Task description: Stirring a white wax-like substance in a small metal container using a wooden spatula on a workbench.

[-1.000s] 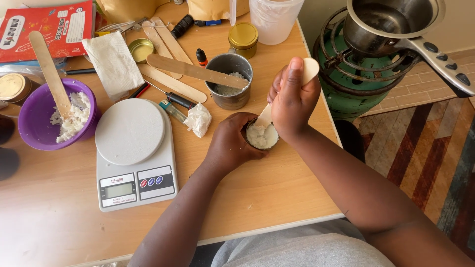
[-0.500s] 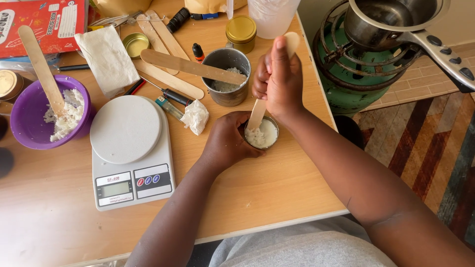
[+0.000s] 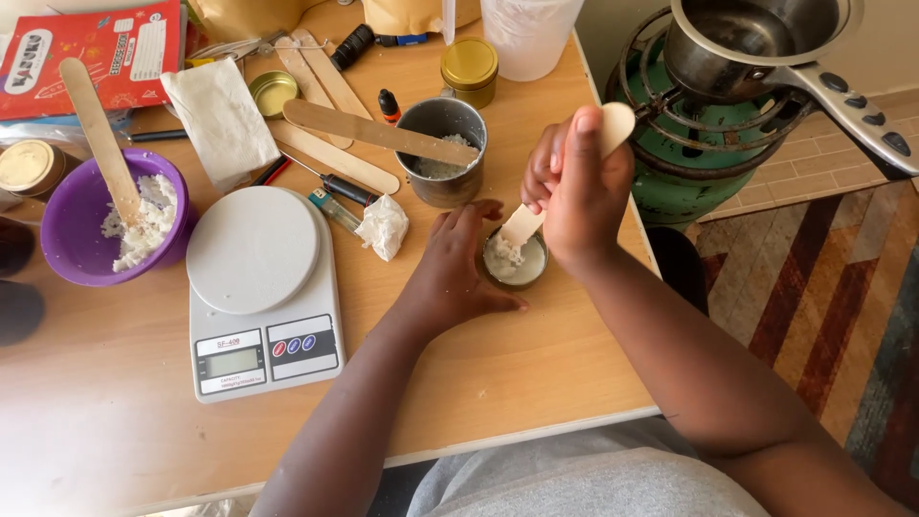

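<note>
Near the right edge of the desk (image 3: 498, 383), a small round tin (image 3: 515, 260) of white wax sits between the two hands. The right hand (image 3: 579, 187) is closed around a flat wooden stick (image 3: 525, 222), thumb up along its rounded top end, and the stick's lower end digs into the wax at a slant. Half a second ago the stick stood nearly upright in the tin; now it leans toward the right edge, so the stirring or pressing stroke is plainly going on.

The bigger change is on the other side. The left hand (image 3: 458, 263) was wrapped around the tin a moment ago; now its fingers are spread and lie flat on the desk just beside the tin, touching its left wall at most. The tin therefore appears to be steadied only by the stick and that loose contact, and it could slide under a hard push.

Behind the tin stands a grey metal cup (image 3: 442, 153) with another stick across its rim. Toward the left edge are a white kitchen scale (image 3: 260, 287) and a purple bowl (image 3: 81, 230) of wax flakes.
</note>
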